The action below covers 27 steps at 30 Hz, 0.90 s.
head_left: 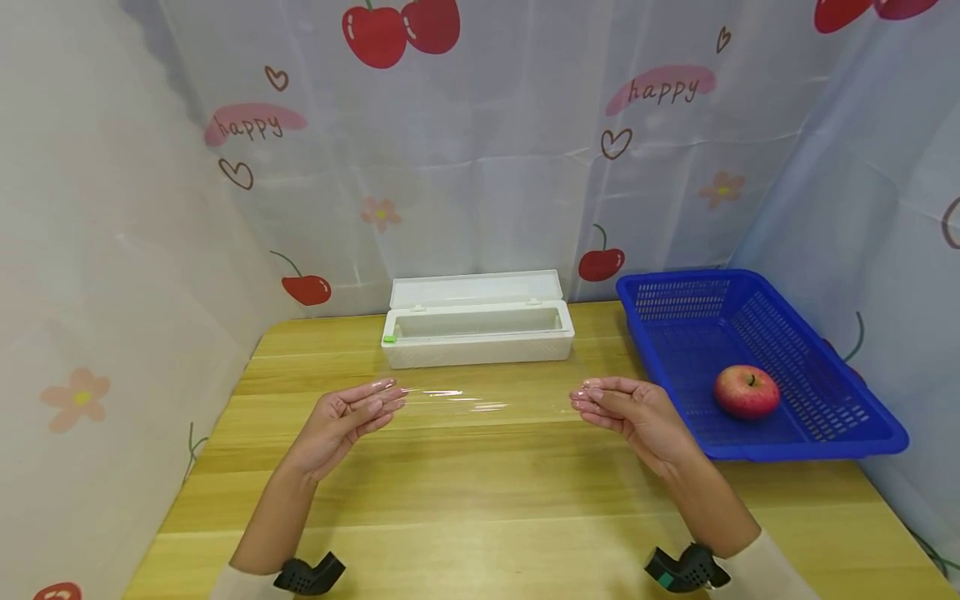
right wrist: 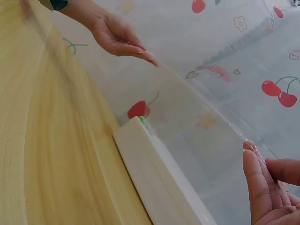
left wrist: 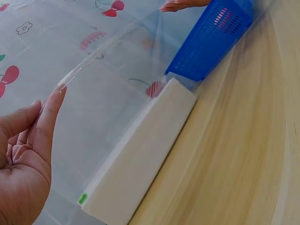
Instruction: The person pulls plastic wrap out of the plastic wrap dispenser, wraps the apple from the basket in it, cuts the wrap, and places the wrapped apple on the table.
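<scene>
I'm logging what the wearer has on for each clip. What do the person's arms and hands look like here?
Both hands, left hand and right hand, are bare: no gloves or rings visible. Cream long sleeves are pushed back from the forearms. Each wrist carries a small black strapped-on camera mount; the right one shows a teal patch.

Cling film sheet [head_left: 480, 402]: 1 transparent, thin piece, stretched taut and roughly level above the wooden tabletop, spanning between the left hand [head_left: 351, 417] and the right hand [head_left: 626, 410], each pinching 1 end at the fingertips. Its top edge shows as a glossy, slightly bunched line with faint highlights; the rest is nearly invisible. It hangs just in front of the open white dispenser box [head_left: 477, 332], its lower edge toward that box.
</scene>
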{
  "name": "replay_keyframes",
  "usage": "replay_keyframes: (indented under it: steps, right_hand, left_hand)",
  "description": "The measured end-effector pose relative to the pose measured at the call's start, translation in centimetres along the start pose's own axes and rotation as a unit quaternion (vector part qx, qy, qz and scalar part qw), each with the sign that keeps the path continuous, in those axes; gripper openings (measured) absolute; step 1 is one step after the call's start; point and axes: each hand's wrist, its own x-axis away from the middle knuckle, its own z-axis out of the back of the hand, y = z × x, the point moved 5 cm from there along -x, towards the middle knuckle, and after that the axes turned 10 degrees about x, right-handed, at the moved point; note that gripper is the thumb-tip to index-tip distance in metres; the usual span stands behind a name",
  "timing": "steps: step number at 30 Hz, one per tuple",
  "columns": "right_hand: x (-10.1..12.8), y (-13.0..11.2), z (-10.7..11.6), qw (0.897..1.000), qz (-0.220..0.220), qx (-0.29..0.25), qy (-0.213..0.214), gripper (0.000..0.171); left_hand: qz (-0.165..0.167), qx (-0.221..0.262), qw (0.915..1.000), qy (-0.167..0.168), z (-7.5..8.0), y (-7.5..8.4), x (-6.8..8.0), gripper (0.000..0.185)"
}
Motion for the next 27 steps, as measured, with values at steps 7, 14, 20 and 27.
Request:
replay_keyframes:
  steps: [7,14,20,27]
  right_hand:
    - [0.5,-0.4,-0.2,1.000,0.008,-0.002,-0.010,0.020]
    - [0.9,-0.7,-0.4,1.000,0.021,0.000,-0.020,0.022]
    - [1.3,-0.9,-0.5,0.999,0.027,-0.003,-0.027,0.022]
    - [1.7,-1.3,-0.7,0.999,0.031,-0.006,-0.033,0.023]
  left_hand:
    - [-0.005,0.001,1.0000,-0.007,-0.4,0.3,0.3,0.042]
    - [-0.016,0.002,0.9997,-0.019,-0.8,0.6,0.5,0.041]
    - [-0.022,0.005,0.9990,-0.039,-1.2,1.0,0.7,0.040]
    - [-0.031,0.012,0.9972,-0.066,-1.7,1.3,1.0,0.041]
